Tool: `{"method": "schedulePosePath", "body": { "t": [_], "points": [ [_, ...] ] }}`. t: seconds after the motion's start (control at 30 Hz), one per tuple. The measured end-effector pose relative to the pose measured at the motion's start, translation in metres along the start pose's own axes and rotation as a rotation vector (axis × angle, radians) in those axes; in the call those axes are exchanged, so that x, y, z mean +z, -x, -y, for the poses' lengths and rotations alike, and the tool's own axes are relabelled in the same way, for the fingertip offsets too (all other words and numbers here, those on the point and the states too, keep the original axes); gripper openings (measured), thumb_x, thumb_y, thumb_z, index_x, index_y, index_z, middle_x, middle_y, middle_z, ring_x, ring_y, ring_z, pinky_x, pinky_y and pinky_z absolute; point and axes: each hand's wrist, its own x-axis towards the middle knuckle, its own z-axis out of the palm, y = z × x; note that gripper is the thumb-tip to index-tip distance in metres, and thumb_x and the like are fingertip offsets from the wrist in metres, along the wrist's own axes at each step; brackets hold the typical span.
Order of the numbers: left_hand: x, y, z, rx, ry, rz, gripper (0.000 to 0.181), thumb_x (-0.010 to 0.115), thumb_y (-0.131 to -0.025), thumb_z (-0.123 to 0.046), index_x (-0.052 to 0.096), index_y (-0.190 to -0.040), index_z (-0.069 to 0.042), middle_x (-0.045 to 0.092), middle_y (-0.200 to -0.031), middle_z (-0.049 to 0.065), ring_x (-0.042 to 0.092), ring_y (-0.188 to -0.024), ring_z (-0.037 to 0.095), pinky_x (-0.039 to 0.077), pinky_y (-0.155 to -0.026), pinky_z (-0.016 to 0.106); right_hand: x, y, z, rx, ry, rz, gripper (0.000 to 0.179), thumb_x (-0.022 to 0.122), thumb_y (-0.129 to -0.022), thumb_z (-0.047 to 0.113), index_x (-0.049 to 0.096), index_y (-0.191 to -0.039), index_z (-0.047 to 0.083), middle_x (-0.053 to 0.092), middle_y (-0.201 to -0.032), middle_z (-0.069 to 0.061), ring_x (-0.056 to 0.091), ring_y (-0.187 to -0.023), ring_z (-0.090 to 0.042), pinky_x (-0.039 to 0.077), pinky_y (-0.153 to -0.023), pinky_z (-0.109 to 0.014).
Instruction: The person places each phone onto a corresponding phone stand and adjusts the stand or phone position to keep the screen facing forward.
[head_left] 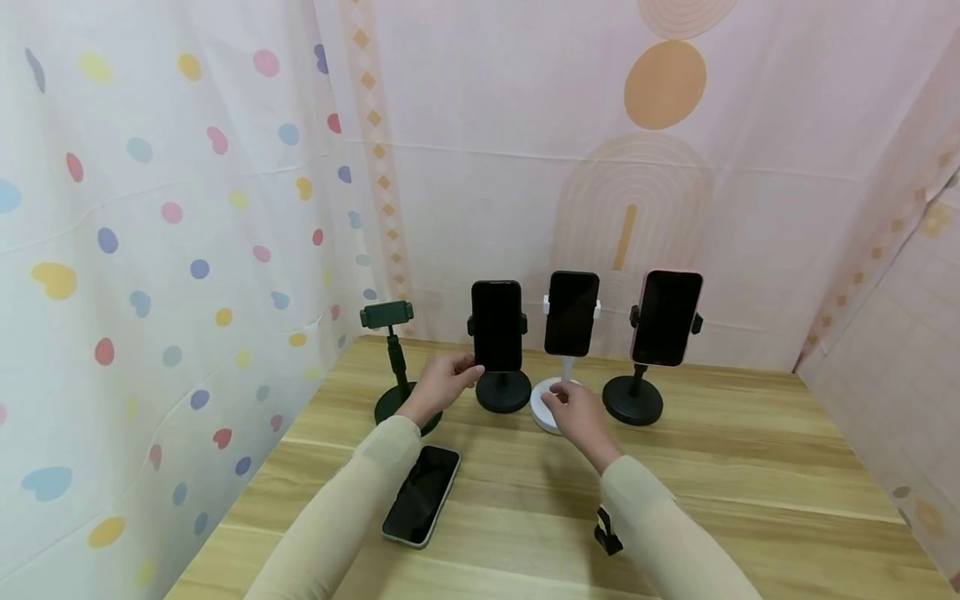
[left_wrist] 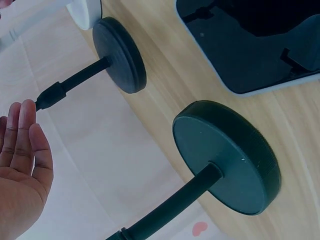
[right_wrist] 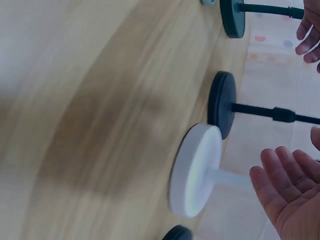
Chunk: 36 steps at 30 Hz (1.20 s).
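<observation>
My left hand (head_left: 441, 382) reaches between the dark green phone stand (head_left: 387, 315) and a black stand's phone (head_left: 497, 325), its fingertips near the phone's lower left corner. In the left wrist view the fingers look fairly straight, beside the black stand's post (left_wrist: 82, 80); whether they touch is unclear. My right hand (head_left: 579, 414) hovers over the white stand's round base (head_left: 542, 406), below the phone (head_left: 572, 313) clamped in it. Relaxed, lightly bent fingers show in the right wrist view, near the white stem (right_wrist: 230, 179). Neither hand visibly holds anything. The green stand's clamp carries no phone.
Another phone (head_left: 667, 318) sits in a black stand (head_left: 632, 401) at the right. One more phone (head_left: 422, 496) lies face up on the wooden table (head_left: 750, 467), by the left forearm. A small black item (head_left: 607, 533) shows beside the right sleeve. Patterned curtains (head_left: 480, 208) hang behind.
</observation>
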Motion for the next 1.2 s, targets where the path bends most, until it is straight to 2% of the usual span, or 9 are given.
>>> {"method": "schedulePosePath", "body": {
  "t": [0.2,0.33,0.5,0.57,0.7,0.83,0.93,1.07,1.2],
  "points": [
    [0.003,0.000,0.001,0.006,-0.010,0.006,0.022,0.058,-0.102,-0.026,0.071,-0.111,-0.011,0.070,-0.100,0.008,0.066,-0.095,0.031,0.052,-0.077,0.040,-0.009,0.012,-0.021,0.056,0.061,0.033,0.038,0.062,-0.099,0.025,0.064,-0.123,-0.005,0.068,-0.112,-0.020,0.064,-0.104,-0.036,0.052,-0.086,-0.048],
    [0.004,0.000,0.001,0.006,-0.020,0.005,0.021,0.059,-0.102,-0.026,0.072,-0.108,-0.011,0.070,-0.096,0.007,0.065,-0.087,0.025,0.051,-0.072,0.037,-0.012,0.019,-0.033,0.091,0.147,0.058,0.041,0.062,-0.098,0.026,0.063,-0.124,-0.007,0.068,-0.113,-0.022,0.064,-0.106,-0.037,0.051,-0.088,-0.050],
    [0.005,0.001,0.004,0.014,-0.043,0.017,0.016,0.062,-0.100,-0.023,0.073,-0.103,-0.012,0.068,-0.090,0.004,0.059,-0.075,0.017,0.049,-0.067,0.035,-0.018,0.029,-0.040,0.061,0.284,0.098,0.043,0.065,-0.096,0.025,0.063,-0.123,-0.010,0.063,-0.123,-0.026,0.058,-0.116,-0.043,0.047,-0.094,-0.055],
    [0.005,0.003,0.006,0.021,-0.073,0.027,0.015,0.064,-0.099,-0.023,0.073,-0.103,-0.012,0.068,-0.090,0.001,0.059,-0.076,0.015,0.050,-0.069,0.035,-0.021,0.034,-0.042,0.041,0.337,0.112,0.045,0.067,-0.095,0.025,0.062,-0.125,-0.009,0.061,-0.126,-0.027,0.056,-0.119,-0.045,0.046,-0.094,-0.056],
    [0.004,0.010,0.009,0.020,-0.178,0.091,0.015,0.066,-0.098,-0.023,0.073,-0.099,-0.011,0.068,-0.089,0.000,0.059,-0.075,0.015,0.051,-0.068,0.035,-0.026,0.042,-0.046,0.051,0.422,0.147,0.047,0.068,-0.095,0.025,0.061,-0.127,-0.008,0.059,-0.128,-0.027,0.055,-0.119,-0.045,0.048,-0.092,-0.057],
    [-0.003,0.021,0.016,-0.053,-0.289,0.183,0.016,0.067,-0.097,-0.025,0.072,-0.088,-0.013,0.063,-0.076,-0.002,0.052,-0.063,0.014,0.044,-0.059,0.032,-0.033,0.051,-0.051,0.098,0.489,0.207,0.046,0.069,-0.093,0.028,0.063,-0.123,-0.006,0.061,-0.123,-0.025,0.059,-0.113,-0.043,0.051,-0.086,-0.056],
    [-0.009,0.029,0.026,-0.103,-0.374,0.215,0.028,0.067,-0.095,-0.028,0.064,-0.070,-0.015,0.049,-0.061,-0.006,0.041,-0.054,0.012,0.034,-0.051,0.028,-0.039,0.057,-0.056,0.119,0.529,0.253,0.045,0.071,-0.091,0.030,0.065,-0.118,-0.006,0.065,-0.114,-0.023,0.062,-0.104,-0.041,0.052,-0.081,-0.054],
    [-0.021,0.038,0.041,-0.139,-0.463,0.207,0.048,0.068,-0.093,-0.031,0.046,-0.054,-0.017,0.032,-0.051,-0.006,0.029,-0.047,0.011,0.025,-0.047,0.027,-0.047,0.062,-0.060,0.141,0.551,0.305,0.041,0.073,-0.089,0.032,0.067,-0.108,-0.004,0.067,-0.105,-0.019,0.064,-0.093,-0.037,0.053,-0.074,-0.051],
    [-0.035,0.045,0.055,-0.214,-0.485,0.178,0.051,0.069,-0.092,-0.035,0.045,-0.052,-0.017,0.031,-0.050,-0.007,0.029,-0.047,0.011,0.025,-0.047,0.026,-0.054,0.067,-0.060,0.166,0.553,0.340,0.042,0.071,-0.090,0.033,0.066,-0.109,-0.004,0.067,-0.107,-0.021,0.064,-0.094,-0.039,0.053,-0.073,-0.052]
  ]
}}
